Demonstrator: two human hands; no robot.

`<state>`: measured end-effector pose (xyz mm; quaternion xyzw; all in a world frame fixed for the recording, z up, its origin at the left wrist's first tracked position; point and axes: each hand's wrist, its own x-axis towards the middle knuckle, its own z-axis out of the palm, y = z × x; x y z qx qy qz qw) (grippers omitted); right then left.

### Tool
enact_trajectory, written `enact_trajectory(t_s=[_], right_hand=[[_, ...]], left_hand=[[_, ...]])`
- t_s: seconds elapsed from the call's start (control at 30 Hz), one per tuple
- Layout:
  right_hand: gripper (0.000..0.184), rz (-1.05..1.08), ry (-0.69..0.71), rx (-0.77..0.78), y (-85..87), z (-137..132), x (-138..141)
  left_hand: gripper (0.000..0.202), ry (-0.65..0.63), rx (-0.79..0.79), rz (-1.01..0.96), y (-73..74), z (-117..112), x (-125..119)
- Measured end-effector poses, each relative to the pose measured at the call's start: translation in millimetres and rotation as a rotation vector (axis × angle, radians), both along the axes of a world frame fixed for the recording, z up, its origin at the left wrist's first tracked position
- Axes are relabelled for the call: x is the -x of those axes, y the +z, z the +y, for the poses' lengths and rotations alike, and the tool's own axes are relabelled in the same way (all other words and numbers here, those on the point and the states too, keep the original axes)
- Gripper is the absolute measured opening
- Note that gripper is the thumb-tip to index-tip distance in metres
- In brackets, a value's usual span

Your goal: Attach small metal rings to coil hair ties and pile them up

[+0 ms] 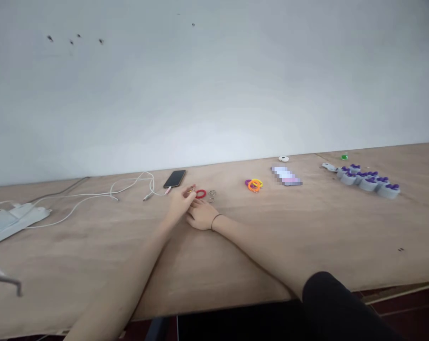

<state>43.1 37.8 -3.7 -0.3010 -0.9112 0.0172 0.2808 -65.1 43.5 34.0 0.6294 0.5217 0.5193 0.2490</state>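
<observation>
We find a rectangular object (286, 175) on the bench (307, 227) blurred into pale squares, so we cannot tell what it is. A tiny gold-coloured piece (191, 191) at the left hand's (181, 201) fingertips is too small to identify, as are a white object (283, 158) and a green object (344, 157) along the far side. A white power strip (8, 222) is cut off by the left edge.

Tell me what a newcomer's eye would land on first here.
The left hand and right hand meet mid-table on the wooden tabletop, beside a red ring. Far right, grey cups with purple tops stand clustered. Far left lies a white power strip.
</observation>
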Motion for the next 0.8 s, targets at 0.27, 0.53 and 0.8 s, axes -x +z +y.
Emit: enact_trajectory(t_s=[0.27,0.53,0.8], right_hand=[[0.021,0.079,-0.143,0.143,-5.6,-38.8,-65.7],[0.011,0.163,-0.249,0.151,-10.5,-56.8,-155.8],[0.024,0.034,-0.374,0.235,-3.9,-52.7,-153.8]], left_hand=[[0.034,-0.151,-0.072,0.422,-10.9,-5.4,-11.0],[0.037,-0.333,-0.120,0.627,-25.1,-26.8,-47.4],[0.049,-0.386,-0.146,0.654,-27.6,-37.4,-56.5]])
